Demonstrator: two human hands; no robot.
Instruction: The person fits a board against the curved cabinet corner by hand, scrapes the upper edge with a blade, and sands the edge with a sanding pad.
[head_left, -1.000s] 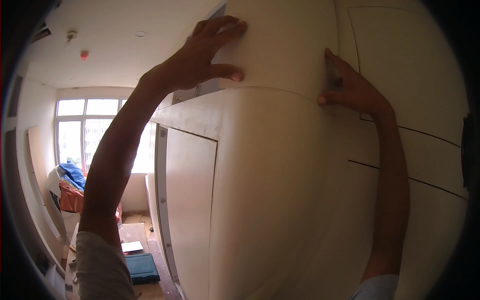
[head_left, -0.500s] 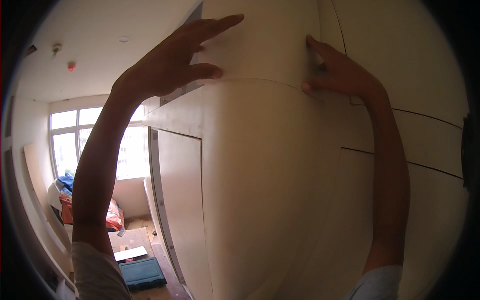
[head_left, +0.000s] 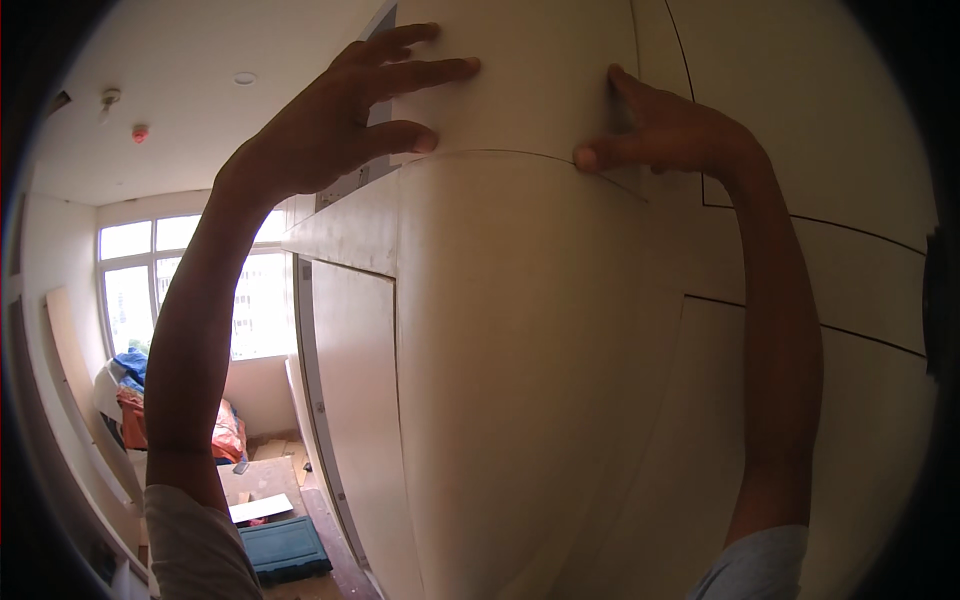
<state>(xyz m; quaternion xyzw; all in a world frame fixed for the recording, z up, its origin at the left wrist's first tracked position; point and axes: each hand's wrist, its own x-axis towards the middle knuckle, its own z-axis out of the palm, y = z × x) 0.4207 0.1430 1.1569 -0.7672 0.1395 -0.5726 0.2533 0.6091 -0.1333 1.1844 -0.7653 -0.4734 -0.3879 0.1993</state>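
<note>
Both arms are raised in front of a tall, pale cream panel surface that looks rounded. My left hand (head_left: 340,115) spreads its fingers at the left edge of the upper panel (head_left: 530,90), thumb just above a thin curved seam. My right hand (head_left: 680,130) is open at the right side of this same panel. Its thumb tip is at the seam, with a finger stretched upward, and its other fingers are partly hidden. Below the seam stands the long lower panel (head_left: 510,350). Neither hand grasps a loose thing.
Dark gaps outline more cream panels (head_left: 860,280) on the right. A cabinet door (head_left: 355,370) stands left of the lower panel. Farther left are a bright window (head_left: 130,300), a blue and orange tarp-like heap (head_left: 225,435), a white board (head_left: 260,508) and a dark teal case (head_left: 285,548).
My left hand's fingers have spread farther apart, and the hand sits slightly lower. My right thumb has slid left and up to the seam. The view has shifted slightly.
</note>
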